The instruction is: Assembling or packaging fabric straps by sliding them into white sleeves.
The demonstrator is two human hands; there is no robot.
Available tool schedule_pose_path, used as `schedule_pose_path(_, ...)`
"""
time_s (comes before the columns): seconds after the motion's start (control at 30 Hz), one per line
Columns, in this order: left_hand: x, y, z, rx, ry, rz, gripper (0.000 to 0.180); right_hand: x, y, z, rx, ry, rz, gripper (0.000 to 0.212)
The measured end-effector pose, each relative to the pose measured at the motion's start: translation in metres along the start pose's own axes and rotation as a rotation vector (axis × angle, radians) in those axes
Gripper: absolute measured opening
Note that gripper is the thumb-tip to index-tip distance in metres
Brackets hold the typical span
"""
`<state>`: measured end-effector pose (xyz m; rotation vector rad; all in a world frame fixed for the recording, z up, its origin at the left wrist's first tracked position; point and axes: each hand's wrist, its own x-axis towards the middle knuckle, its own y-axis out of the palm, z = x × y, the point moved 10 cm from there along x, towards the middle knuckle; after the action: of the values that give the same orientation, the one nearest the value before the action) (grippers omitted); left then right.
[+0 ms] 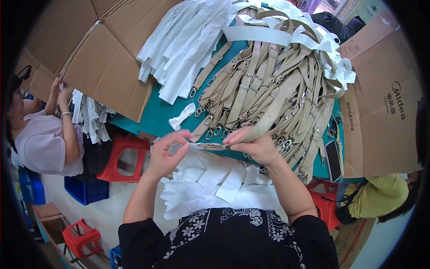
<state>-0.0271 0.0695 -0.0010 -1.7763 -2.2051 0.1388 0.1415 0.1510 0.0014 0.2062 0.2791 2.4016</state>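
Partly within the right grip, beige strap

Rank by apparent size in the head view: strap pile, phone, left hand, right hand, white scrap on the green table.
1. Strap pile
2. Left hand and right hand: too alike to rank
3. Phone
4. White scrap

Matt cloth straps, glossy metal clasps, white strips perhaps plastic

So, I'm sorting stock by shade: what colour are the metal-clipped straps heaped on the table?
The straps are beige, seen best in the head view.
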Motion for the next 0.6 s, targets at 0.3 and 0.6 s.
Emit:
schedule_pose_path(0.3, -0.002, 0.009, -0.007, 0.133, 0.069, 0.067, 0.010, -0.009, 0.040, 0.015, -0.113, -0.136, 0.386, 0.011)
schedule_pose_path(0.6, -0.007, 0.019, -0.009, 0.185, 0.115, 0.045, 0.009, -0.002, 0.023, -0.022, -0.138, 0.022, -0.146, 0.015)
